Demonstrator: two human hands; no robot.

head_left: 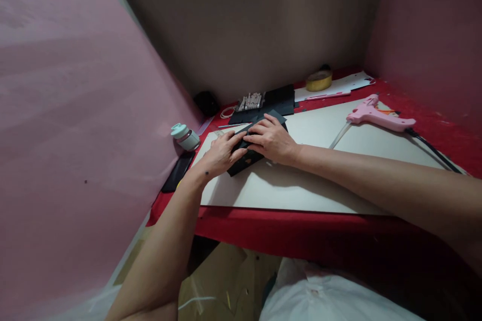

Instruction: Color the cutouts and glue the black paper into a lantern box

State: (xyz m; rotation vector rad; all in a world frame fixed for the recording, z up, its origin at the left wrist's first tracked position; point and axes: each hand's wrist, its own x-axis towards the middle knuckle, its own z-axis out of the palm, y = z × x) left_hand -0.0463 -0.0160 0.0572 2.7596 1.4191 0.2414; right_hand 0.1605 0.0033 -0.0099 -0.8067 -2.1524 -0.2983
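The head view looks down on a red table with a large pale board lying flat across it. Both hands meet near the board's far left corner, on a black folded piece that rests on the board with its lower end pointing toward the board's front left edge. The left hand lies palm down on the left part of the black piece, fingers stretched flat over it rather than curled round it, so it presses and does not grasp. The right hand lies just beside it, also palm down, covering the upper right part of the piece with its fingers spread and pointing left; its fingertips touch or nearly touch those of the left hand. Whether either thumb is tucked under an edge cannot be told. On the board's right part lies a pink glue gun, well apart from the hands, with a dark cord trailing off to the right. Behind the hands, near the wall, lie black sheets and a cluster of small pale sticks. A roll of yellow tape stands farther right by white paper. At the left a small mint-capped bottle lies tipped beside a dark phone.
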